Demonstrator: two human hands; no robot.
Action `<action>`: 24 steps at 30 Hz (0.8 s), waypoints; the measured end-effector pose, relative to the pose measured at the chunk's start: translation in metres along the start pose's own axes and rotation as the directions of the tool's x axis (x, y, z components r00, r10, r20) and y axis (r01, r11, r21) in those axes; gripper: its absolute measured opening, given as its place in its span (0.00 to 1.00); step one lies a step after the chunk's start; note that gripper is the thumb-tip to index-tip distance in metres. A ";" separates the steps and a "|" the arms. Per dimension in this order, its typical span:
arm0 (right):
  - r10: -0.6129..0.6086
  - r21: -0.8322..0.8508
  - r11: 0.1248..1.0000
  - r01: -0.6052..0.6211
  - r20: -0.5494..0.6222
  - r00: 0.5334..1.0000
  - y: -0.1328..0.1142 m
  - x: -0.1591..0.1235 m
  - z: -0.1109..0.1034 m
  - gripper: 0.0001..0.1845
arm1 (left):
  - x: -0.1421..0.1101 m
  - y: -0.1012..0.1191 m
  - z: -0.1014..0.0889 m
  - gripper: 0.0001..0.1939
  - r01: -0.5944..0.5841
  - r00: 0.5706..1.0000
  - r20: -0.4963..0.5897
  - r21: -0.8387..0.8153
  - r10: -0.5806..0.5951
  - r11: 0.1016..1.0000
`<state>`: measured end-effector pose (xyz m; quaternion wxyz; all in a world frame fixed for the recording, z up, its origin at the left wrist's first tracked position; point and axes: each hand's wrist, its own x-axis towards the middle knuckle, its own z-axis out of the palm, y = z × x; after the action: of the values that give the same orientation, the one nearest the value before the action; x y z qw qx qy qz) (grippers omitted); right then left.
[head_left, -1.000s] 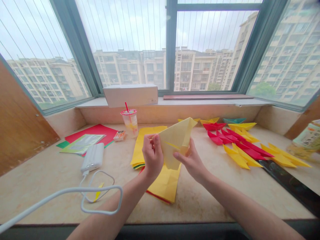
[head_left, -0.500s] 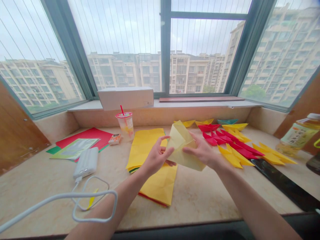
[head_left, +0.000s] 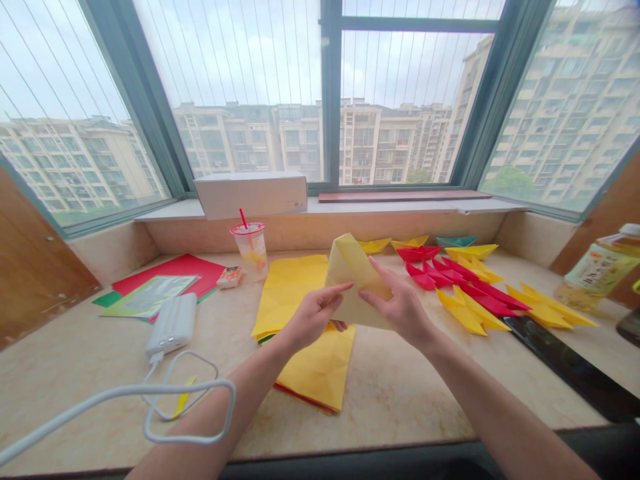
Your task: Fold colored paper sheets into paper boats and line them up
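A pale yellow sheet of paper (head_left: 353, 267), partly folded with a peaked top, is held up between my two hands over the counter. My left hand (head_left: 317, 313) grips its lower left edge, index finger stretched across the front of the paper. On the right side, my right hand (head_left: 400, 300) has its thumb on the front and its other fingers at the edge or behind, partly hidden. Below and behind the left hand lie two stacks of yellow paper, one farther back (head_left: 290, 287) and one nearer (head_left: 320, 373), with green and red edges showing underneath.
Folded yellow boats (head_left: 470, 310), red boats (head_left: 417, 254) and a teal boat (head_left: 456, 241) stand at the right. A black phone (head_left: 560, 367) and a bottle (head_left: 603, 267) lie beyond. Leftward are a drink cup (head_left: 251, 250), power bank (head_left: 173, 323), white cable (head_left: 190, 387) and red paper (head_left: 200, 270).
The pale yellow paper has been turned more upright and moved slightly left. My left index finger now points across its front; the left thumb has drawn back.
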<state>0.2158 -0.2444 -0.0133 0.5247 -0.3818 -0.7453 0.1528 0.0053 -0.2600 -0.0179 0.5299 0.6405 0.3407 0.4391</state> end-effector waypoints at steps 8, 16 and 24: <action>-0.097 -0.209 0.975 0.082 -0.062 0.993 0.004 -0.004 0.005 0.22 | 0.002 -0.002 0.003 0.28 -0.069 0.992 -0.107 0.041 0.073 0.997; -0.027 -0.216 0.976 0.022 -0.020 0.999 0.001 -0.008 0.012 0.23 | 0.001 -0.015 0.004 0.26 -0.118 0.985 -0.106 0.140 0.133 0.983; 0.112 -0.065 0.991 -0.114 -0.037 0.993 -0.007 -0.007 0.012 0.19 | 0.001 -0.013 0.010 0.24 -0.089 0.978 -0.171 0.166 0.118 0.982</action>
<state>0.2032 -0.2524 -0.0186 0.5145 -0.4432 -0.7184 0.1508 0.0149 -0.2602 -0.0313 0.4210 0.6550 0.3871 0.4939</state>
